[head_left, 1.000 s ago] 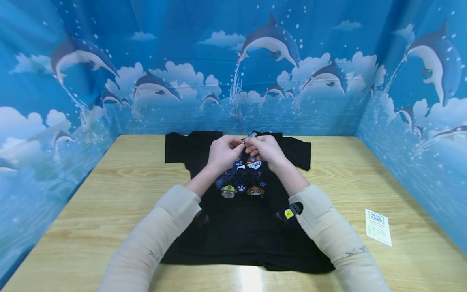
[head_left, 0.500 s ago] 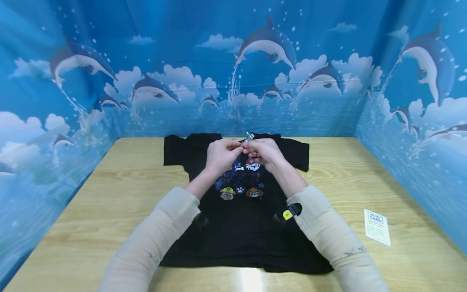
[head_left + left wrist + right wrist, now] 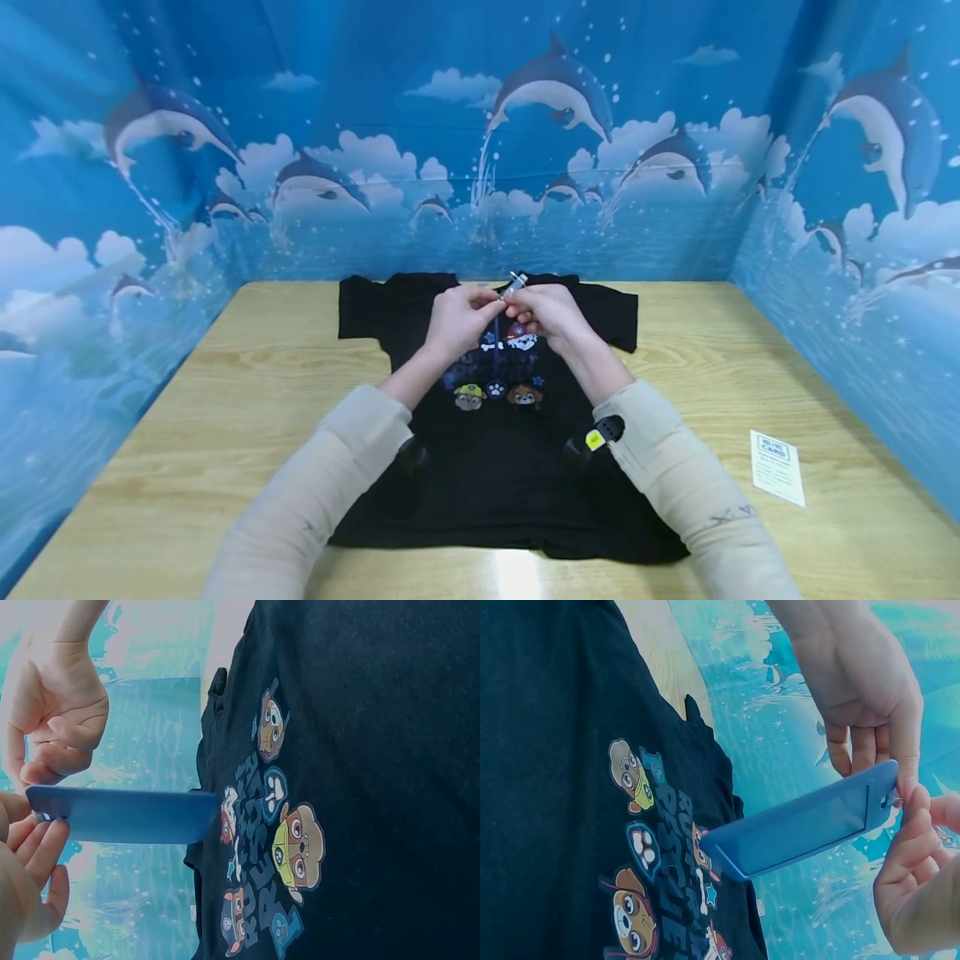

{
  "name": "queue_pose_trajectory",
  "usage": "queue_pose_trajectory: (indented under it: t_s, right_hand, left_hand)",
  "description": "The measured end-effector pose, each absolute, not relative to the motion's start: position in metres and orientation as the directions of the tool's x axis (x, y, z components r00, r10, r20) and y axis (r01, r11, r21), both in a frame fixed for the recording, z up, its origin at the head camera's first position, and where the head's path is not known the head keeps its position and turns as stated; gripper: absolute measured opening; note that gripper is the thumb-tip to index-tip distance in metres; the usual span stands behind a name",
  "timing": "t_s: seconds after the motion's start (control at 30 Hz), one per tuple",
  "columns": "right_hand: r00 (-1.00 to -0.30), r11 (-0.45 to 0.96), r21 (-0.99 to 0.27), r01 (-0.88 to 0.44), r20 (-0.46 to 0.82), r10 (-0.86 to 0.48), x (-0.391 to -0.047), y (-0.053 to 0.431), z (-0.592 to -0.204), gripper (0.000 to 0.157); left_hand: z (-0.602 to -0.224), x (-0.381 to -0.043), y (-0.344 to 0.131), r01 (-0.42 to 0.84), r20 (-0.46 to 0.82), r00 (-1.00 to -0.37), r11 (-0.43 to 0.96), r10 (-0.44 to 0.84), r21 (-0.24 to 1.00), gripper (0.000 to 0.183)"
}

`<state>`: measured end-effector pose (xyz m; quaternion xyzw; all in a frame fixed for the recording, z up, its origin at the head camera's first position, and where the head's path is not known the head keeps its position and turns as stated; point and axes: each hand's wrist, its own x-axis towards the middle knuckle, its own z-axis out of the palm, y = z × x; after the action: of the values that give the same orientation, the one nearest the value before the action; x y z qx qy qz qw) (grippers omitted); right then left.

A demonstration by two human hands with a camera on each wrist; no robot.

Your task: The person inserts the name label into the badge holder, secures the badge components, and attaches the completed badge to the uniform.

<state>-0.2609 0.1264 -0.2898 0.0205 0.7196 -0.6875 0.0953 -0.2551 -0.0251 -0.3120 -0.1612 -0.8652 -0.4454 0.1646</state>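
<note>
A blue card holder point(image 3: 802, 825) hangs from the fingertips over the printed chest of a black T-shirt point(image 3: 495, 492), just above the centre of the head view. The left hand point(image 3: 459, 321) pinches it at its slotted end, thumb and finger nearly together; the right hand point(image 3: 551, 315), fingers curled in, pinches a metal clip point(image 3: 516, 285) right beside that slot. Whether the clip passes through the slot is hidden. The weak spot, I judge, is this small meeting point: a loosened pinch could let the smooth holder drop onto the shirt, and a clip pushed at a slant could catch on the slot's rim, since crowded fingertips block the view of it. As for room, the shirt's collar and sleeves reach near the far edge of the desk point(image 3: 247, 400), where the blue curtain point(image 3: 375, 221) rises, so reaching further up the frame looks tightest. Wider stretches of wood flank the shirt at left and right; a white card point(image 3: 777, 468) lies at lower right, well apart from both hands, nearer the desk's right edge.
</note>
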Motion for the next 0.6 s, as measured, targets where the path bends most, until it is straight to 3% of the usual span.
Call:
queue_pose_trajectory:
  t_s: [0.27,0.6]
  right_hand:
    - [-0.988,0.037,-0.991,0.126,-0.129,-0.089,-0.2616,0.1258,-0.2895,0.012]
    - [-0.992,0.111,-0.99,0.083,-0.092,-0.083,-0.2595,0.1256,-0.2958,0.021]
  left_hand:
    - [-0.3099,-0.256,-0.0247,0.415,0.409,-0.903,0.522,0.133,0.745,0.013]
    - [-0.3041,-0.2563,-0.0261,0.257,0.183,-0.965,0.518,0.19,0.816,0.027]
